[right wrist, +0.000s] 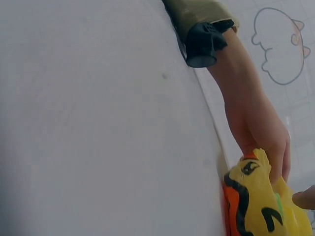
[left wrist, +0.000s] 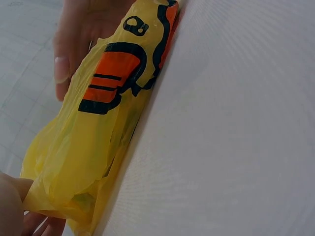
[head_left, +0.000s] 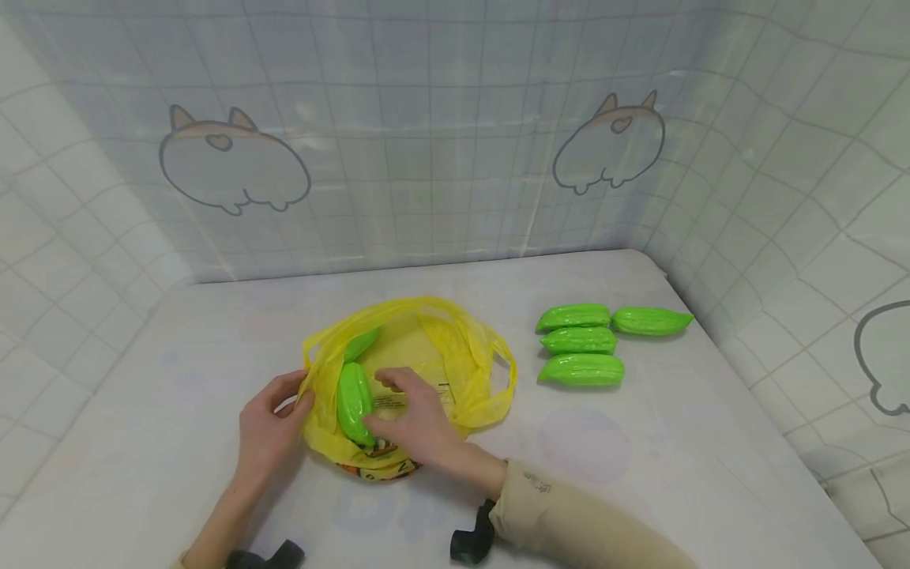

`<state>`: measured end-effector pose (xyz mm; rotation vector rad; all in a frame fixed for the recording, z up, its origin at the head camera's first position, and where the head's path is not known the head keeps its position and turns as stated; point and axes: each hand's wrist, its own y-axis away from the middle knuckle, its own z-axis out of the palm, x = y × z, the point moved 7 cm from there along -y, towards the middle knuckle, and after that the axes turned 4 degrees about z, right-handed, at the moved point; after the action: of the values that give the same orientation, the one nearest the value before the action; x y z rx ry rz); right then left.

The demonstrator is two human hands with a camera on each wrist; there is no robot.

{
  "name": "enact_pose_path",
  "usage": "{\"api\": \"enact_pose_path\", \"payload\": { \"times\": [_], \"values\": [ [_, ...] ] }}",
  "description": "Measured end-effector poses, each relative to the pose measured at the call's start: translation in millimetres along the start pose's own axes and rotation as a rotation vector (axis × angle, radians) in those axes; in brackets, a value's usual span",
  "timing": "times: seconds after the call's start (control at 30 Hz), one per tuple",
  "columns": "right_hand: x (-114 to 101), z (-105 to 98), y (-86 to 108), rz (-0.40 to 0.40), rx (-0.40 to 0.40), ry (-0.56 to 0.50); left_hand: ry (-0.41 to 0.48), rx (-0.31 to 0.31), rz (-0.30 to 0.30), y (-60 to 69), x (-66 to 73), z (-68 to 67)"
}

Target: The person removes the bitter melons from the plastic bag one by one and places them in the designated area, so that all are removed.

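A yellow plastic bag (head_left: 419, 316) lies open on the table, with printed orange and black figures on its near side. Inside it, at the left, a green ridged vegetable-shaped piece (head_left: 353, 399) lies lengthwise, and part of another green piece (head_left: 361, 344) shows behind it. The left hand (head_left: 273, 423) pinches the bag's left rim between thumb and fingers; the left wrist view shows this hand (left wrist: 15, 206) at the yellow plastic. Over the bag's opening, the right hand (head_left: 419, 423) has thumb and fingers spread, its thumb near the green piece's lower end, holding nothing.
Several green pieces (head_left: 583, 370) lie in a group on the white table (head_left: 697, 442) to the right of the bag. A tiled-pattern curtain (head_left: 441, 158) with animal drawings stands behind and at both sides. Black devices (head_left: 472, 545) sit at the wrists.
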<state>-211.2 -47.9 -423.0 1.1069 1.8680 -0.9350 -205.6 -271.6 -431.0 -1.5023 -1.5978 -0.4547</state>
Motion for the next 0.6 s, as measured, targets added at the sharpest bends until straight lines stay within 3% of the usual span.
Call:
{"api": "enact_pose_path", "payload": {
  "times": [0.33, 0.6],
  "values": [
    [8.3, 18.6, 2.7, 0.018, -0.02, 0.21, 0.016, -0.001, -0.001, 2.2, 1.4, 0.4],
    [12.6, 24.8, 4.3, -0.015, -0.047, 0.237, 0.012, 0.011, 0.005, 3.2, 2.6, -0.7]
  ]
}}
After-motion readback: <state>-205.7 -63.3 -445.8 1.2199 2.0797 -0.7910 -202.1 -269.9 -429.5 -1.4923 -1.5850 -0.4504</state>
